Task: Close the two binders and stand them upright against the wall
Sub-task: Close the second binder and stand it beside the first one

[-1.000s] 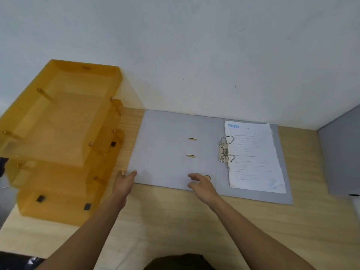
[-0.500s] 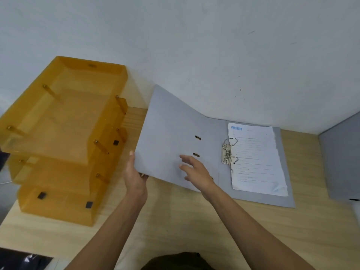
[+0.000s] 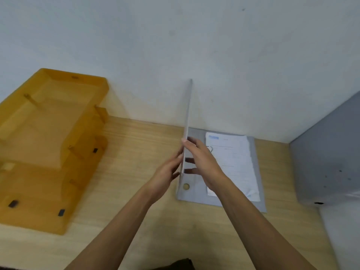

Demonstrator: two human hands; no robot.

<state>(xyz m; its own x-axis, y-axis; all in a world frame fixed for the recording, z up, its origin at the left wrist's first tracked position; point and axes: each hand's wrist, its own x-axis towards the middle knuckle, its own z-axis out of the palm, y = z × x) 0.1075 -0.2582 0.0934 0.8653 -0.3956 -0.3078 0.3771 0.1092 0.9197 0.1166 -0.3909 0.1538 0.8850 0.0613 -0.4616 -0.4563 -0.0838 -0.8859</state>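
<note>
A grey lever-arch binder (image 3: pixel 259 199) lies open on the wooden desk against the wall, with white sheets of paper (image 3: pixel 233 162) on its rings. Its front cover (image 3: pixel 187 114) stands almost vertical, seen edge-on. My left hand (image 3: pixel 167 172) presses flat against the cover's outer left face. My right hand (image 3: pixel 202 162) holds the cover's near edge from the right, thumb on top and fingers on the inner face. A second grey binder (image 3: pixel 327 162) rests at the far right, only partly in view.
An orange translucent stack of letter trays (image 3: pixel 50 145) stands on the desk at the left, against the wall. The pale wall (image 3: pixel 214 55) runs along the back edge of the wooden desk (image 3: pixel 136 221). Bare desk lies between the trays and the binder.
The cover lay flat on the desk to the left, then rose to a slant, and now stands nearly vertical. Both hands moved up and right with it.
</note>
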